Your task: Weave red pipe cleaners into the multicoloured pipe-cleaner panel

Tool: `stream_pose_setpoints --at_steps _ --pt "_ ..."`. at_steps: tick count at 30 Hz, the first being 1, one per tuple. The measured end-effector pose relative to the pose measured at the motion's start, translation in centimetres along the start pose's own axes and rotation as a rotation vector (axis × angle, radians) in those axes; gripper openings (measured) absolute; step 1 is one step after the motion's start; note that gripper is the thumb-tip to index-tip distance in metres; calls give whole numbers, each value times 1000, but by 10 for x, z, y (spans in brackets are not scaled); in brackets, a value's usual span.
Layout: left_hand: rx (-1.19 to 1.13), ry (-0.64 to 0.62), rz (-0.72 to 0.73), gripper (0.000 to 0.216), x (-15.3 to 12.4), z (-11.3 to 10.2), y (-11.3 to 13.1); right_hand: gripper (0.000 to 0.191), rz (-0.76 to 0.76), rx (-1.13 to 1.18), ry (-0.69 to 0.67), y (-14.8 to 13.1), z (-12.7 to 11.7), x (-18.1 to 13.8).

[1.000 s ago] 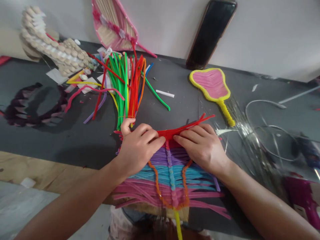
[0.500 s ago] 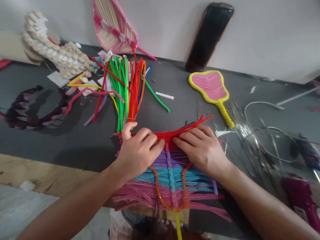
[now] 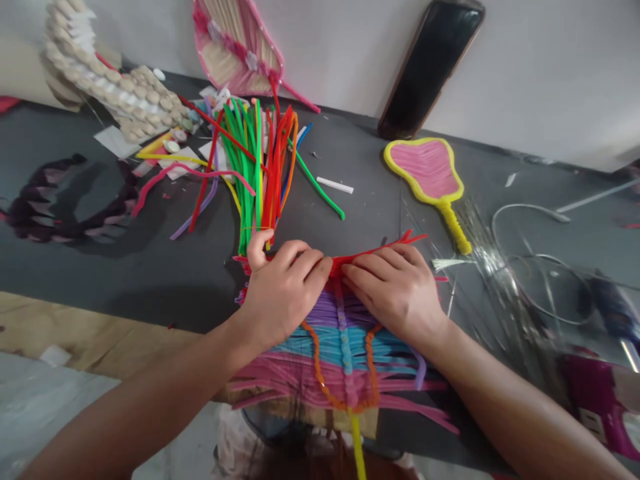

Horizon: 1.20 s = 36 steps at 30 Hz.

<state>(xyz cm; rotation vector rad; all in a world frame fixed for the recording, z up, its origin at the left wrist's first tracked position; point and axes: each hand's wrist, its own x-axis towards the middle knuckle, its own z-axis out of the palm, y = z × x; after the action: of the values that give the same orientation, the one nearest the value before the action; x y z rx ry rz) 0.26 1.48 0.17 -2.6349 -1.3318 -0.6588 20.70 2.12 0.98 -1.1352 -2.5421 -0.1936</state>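
- Two hands sit at near centre, fingertips almost meeting over one row of red pipe cleaners (image 3: 383,248).
- Left hand (image 3: 283,293): fingers curled down onto the red row, thumb sticking up on the far side, off the strands. Can't tell whether anything is clamped under the fingers.
- Right hand (image 3: 393,290): fingers together and laid flat on the red row, thumb hidden. Pinch or plain press, can't tell.
- Red row is the far edge of a woven panel (image 3: 340,340). Purple, blue and pink bands run nearer, with orange cords and a middle spine crossing them.
- Panel lies flat on the dark table mat (image 3: 100,267), its near end over the table edge.
- Loose bundle (image 3: 255,167) of green, red and orange stems is just far of the left hand, fanned out.
- Pink paddle with yellow rim (image 3: 425,170) is far right of the hands, apart from them.
- Bare wires (image 3: 525,267) are to the right.
- Phone (image 3: 430,67) leans on the far wall.
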Motion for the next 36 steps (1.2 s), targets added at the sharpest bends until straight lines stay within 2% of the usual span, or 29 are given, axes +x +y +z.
stream_pose_setpoints --at_steps 3,7,16,27,36 --pt "-75 -32 -40 22 -1 5 -1 15 27 2 1 0 2 0" --pt "-58 -39 -17 24 -1 8 -2 15 52 3 26 -1 4 1" --pt "7 7 59 22 4 -1 0 17 110 15 39 -1 9 1" --pt "117 40 212 20 -2 -11 2 23 -45 96 48 7 -2 -10" --pt "6 -11 162 24 -5 -6 4 25 -58 57 -21 10 -7 -9"
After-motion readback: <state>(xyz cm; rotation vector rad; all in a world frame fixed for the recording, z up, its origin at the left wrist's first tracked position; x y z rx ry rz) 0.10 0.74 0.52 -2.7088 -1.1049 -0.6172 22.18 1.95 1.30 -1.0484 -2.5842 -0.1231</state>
